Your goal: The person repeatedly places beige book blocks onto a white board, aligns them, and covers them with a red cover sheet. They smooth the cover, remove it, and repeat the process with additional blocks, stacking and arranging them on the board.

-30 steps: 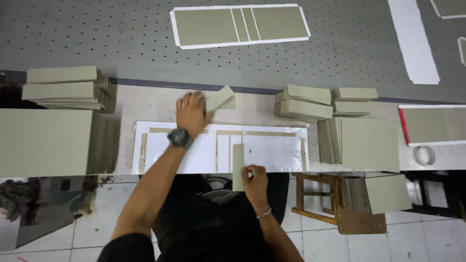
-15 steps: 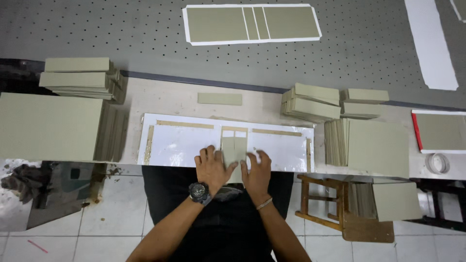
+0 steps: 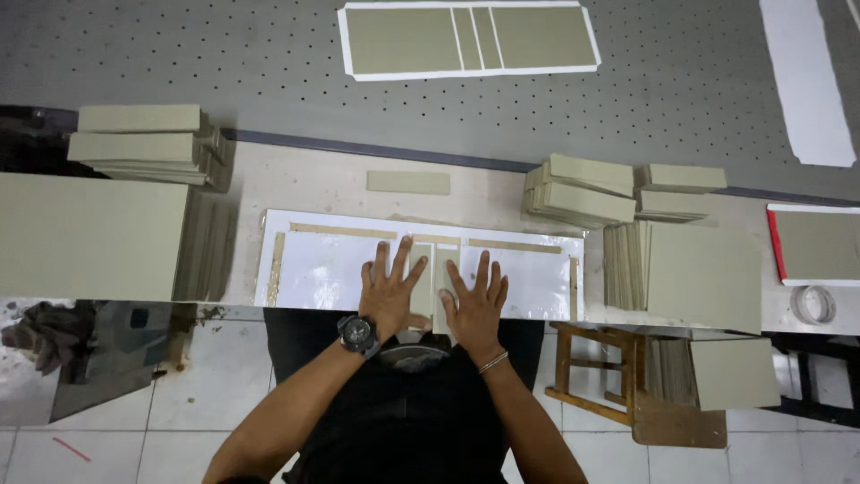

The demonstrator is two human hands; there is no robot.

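The fingers of the left hand (image 3: 387,291) lie spread and flat, gripping nothing, and those of the right hand (image 3: 473,300) are splayed the same way. Both palms press down on the narrow grey-green strips (image 3: 434,278) at the middle of the white sheet (image 3: 313,269), which lies along the near edge of the workbench (image 3: 305,184). The step in hand looks like pressing those strips into place on the sheet. The next move seems to call for even pressure outward along each strip without shifting it sideways. Just beyond the sheet lies one loose short strip (image 3: 408,182). To either side stand stacks of grey-green boards (image 3: 587,190). Farthest off, on the perforated grey table (image 3: 224,54), rests another white-bordered panel (image 3: 468,39).
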